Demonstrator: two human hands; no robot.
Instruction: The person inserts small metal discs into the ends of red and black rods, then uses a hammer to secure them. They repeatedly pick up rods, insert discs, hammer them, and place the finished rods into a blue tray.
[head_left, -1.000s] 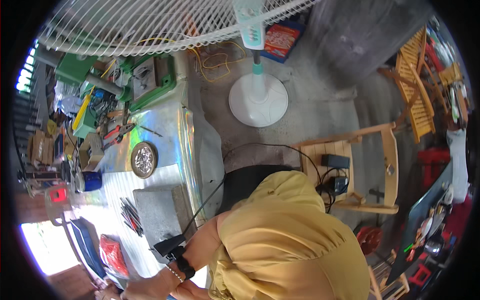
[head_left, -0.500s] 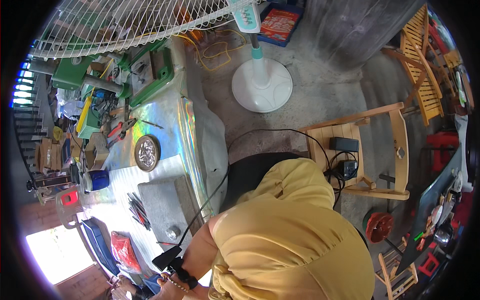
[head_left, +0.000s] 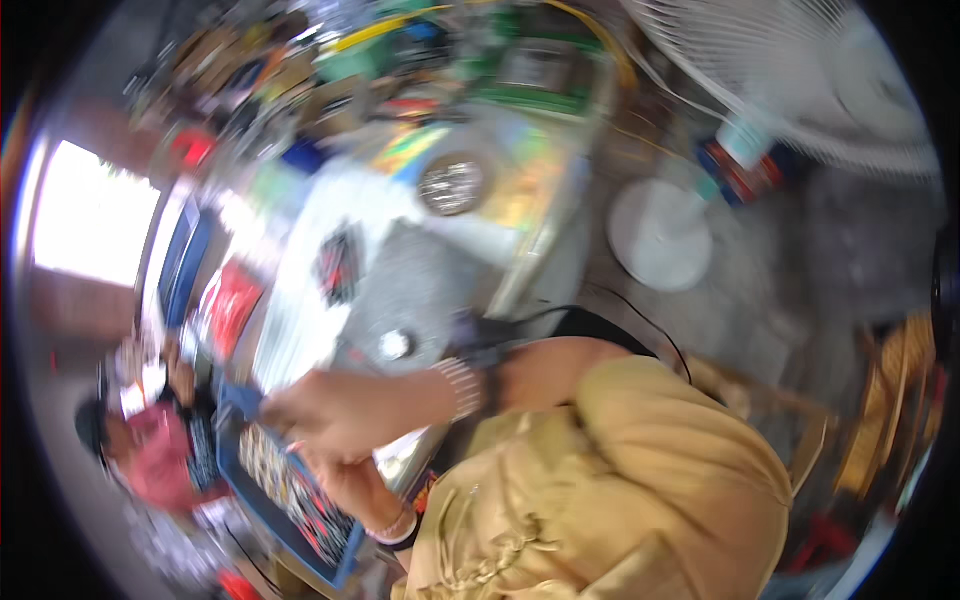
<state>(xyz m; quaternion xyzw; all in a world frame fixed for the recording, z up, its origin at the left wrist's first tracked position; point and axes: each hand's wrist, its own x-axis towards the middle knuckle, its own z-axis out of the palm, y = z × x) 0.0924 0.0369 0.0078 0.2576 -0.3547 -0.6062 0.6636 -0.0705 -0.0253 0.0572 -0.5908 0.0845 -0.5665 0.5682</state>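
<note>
My right hand [head_left: 350, 412] reaches left across the bench, a beaded bracelet and a dark strap on its wrist. Just below it is my left hand [head_left: 348, 492], a pale band at its wrist. The two hands are close together, perhaps touching, near the inner edge of a blue tray [head_left: 238, 490]. That tray is filled with thin tools, some with red and black parts. Motion smears the fingers of both hands, and whatever they may hold cannot be made out. A grey slab [head_left: 415, 285] lies beyond my right forearm, with a small shiny round piece [head_left: 396, 345] on it.
Thin dark tools [head_left: 340, 262] lie beside the slab. A round dish [head_left: 450, 184] of shiny bits stands farther back. Left are a red bag [head_left: 232, 305] and another person [head_left: 165, 455]. A fan [head_left: 800, 85] on a white base [head_left: 660, 235] stands at the right.
The view has swung round, so the bench now sits nearer the middle. Both my hands have come into view, beside the blue tray. The other person shows more fully.
</note>
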